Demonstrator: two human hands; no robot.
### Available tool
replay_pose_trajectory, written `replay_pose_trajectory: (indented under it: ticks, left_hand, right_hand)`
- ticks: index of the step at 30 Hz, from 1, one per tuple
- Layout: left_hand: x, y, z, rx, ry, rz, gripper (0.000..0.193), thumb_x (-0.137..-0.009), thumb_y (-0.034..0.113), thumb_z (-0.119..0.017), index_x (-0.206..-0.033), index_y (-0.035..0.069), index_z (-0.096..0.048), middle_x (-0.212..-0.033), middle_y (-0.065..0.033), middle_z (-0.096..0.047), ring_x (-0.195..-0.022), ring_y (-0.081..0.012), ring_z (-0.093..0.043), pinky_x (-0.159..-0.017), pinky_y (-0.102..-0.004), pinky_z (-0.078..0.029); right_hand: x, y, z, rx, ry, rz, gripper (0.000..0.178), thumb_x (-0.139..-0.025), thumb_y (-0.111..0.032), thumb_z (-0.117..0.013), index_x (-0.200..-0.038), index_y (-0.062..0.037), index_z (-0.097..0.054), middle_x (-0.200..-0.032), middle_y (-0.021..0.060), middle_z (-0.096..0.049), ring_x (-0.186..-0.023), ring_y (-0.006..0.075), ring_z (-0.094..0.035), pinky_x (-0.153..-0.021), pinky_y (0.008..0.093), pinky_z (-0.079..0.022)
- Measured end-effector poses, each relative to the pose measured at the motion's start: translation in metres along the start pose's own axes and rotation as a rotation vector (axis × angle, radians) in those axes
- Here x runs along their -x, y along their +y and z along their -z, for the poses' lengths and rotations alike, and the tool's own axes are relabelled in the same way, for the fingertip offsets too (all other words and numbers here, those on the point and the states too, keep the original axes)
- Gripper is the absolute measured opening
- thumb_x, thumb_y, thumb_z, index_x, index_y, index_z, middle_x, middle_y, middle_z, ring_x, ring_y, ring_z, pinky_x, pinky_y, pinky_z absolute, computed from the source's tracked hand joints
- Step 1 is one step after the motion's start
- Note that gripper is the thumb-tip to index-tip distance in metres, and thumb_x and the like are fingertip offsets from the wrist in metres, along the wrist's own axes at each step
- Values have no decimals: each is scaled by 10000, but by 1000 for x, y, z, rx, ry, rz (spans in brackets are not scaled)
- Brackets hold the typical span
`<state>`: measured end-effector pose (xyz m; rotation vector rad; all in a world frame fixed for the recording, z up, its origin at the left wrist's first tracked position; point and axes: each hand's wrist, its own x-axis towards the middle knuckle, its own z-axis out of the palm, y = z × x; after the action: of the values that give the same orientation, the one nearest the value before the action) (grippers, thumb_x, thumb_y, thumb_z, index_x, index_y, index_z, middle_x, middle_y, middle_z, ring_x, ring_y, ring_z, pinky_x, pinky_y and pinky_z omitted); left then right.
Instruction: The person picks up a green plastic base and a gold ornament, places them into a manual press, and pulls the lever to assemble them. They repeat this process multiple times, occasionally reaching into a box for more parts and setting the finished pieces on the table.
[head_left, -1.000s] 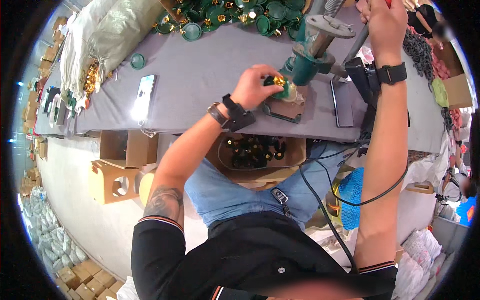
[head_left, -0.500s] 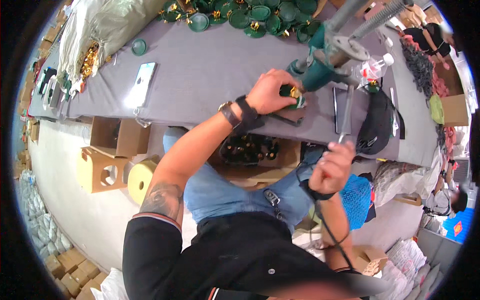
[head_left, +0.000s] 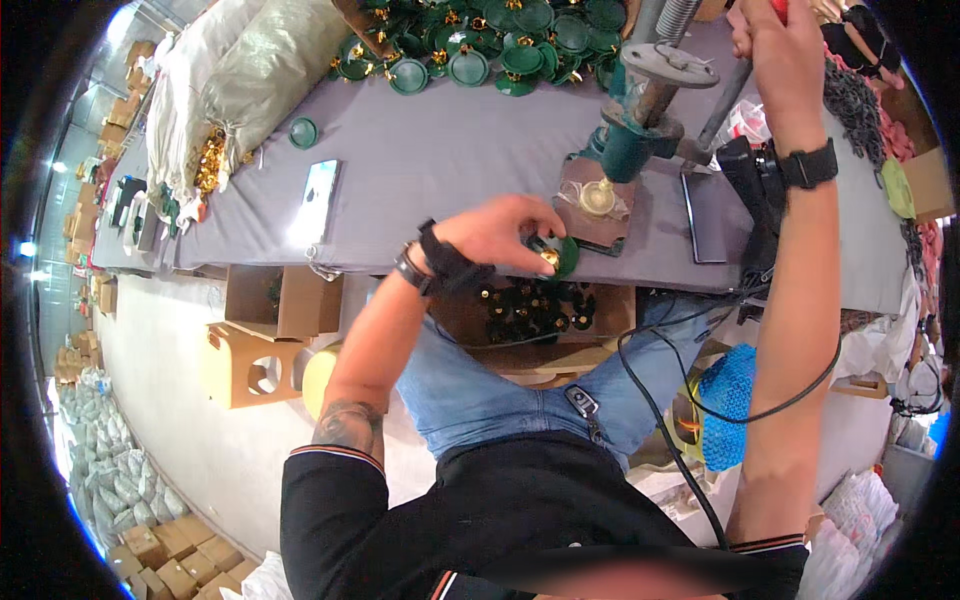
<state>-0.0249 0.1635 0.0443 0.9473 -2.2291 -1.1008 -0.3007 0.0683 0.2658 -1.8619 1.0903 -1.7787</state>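
Note:
In my left hand (head_left: 510,235) is a green round piece with a gold fitting (head_left: 566,258), pinched between thumb and fingers. It is held at the table's front edge, above an open box. Raised at the upper right, my right hand (head_left: 785,60) is closed round the end of a metal lever (head_left: 725,105), where a bit of red shows. That lever belongs to a green hand press (head_left: 625,150). Under the press's ram, a pale round seat (head_left: 598,198) sits on the brownish base plate (head_left: 600,238), just right of my left hand.
Many green discs with gold fittings (head_left: 468,66) lie piled at the back. A phone (head_left: 318,200) and a lone green disc (head_left: 303,132) lie left, near a sack (head_left: 270,70). A dark tablet-like slab (head_left: 704,220) is right of the press. The box (head_left: 540,310) below holds several green pieces.
My right hand has swung the lever from low near my lap to high at the upper right. My left hand has drawn the green piece off the press base toward the table's edge.

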Motion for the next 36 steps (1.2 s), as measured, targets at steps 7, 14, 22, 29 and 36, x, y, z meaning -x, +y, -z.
replay_pose_trajectory:
  ticks: [7,14,22,29,36]
  left_hand:
    - [-106,-122,89,-350,831,489,594,-716,435,-888,-1092,-7,-763,-973,-181,-772,-920,-275,-752,-849,-393,-586]
    - [-143,-161,112,-453,838,676,452,-728,387,-853,-997,30,-783,-994,-188,-763,-948,-349,-736,-862,-435,-590]
    - [-72,-39,1,-4,413,202,346,-797,252,-882,-984,-14,-765,-797,-57,-723,-721,-102,-637,-677,-299,-526]
    - [-75,-7,-32,-126,327,24,293,-758,176,-867,-936,-9,-726,-797,-143,-661,-698,-269,-643,-647,-367,-504]
    - [-74,-6,-36,-113,368,-59,337,-725,171,-881,-936,-8,-689,-830,-138,-634,-746,-295,-626,-677,-380,-497]
  right_hand:
    - [-2,2,-13,-25,11,13,72,-1043,-119,-566,-973,-100,-572,-678,-55,-447,-506,50,-435,-464,217,-351]
    - [0,-4,-23,-43,26,4,85,-1038,-122,-568,-956,-99,-574,-687,-63,-453,-525,41,-426,-480,219,-350]
    - [-7,24,-2,31,10,149,75,-1048,-137,-563,-1001,-89,-597,-723,-52,-462,-555,36,-426,-503,214,-357]
    - [18,1,-5,-25,25,121,60,-1042,-142,-576,-1012,-91,-576,-727,-39,-466,-533,53,-453,-477,217,-375]
    - [275,28,35,155,-96,637,235,-859,-123,-696,-1042,-141,-551,-984,59,-631,-938,292,-674,-970,530,-458]
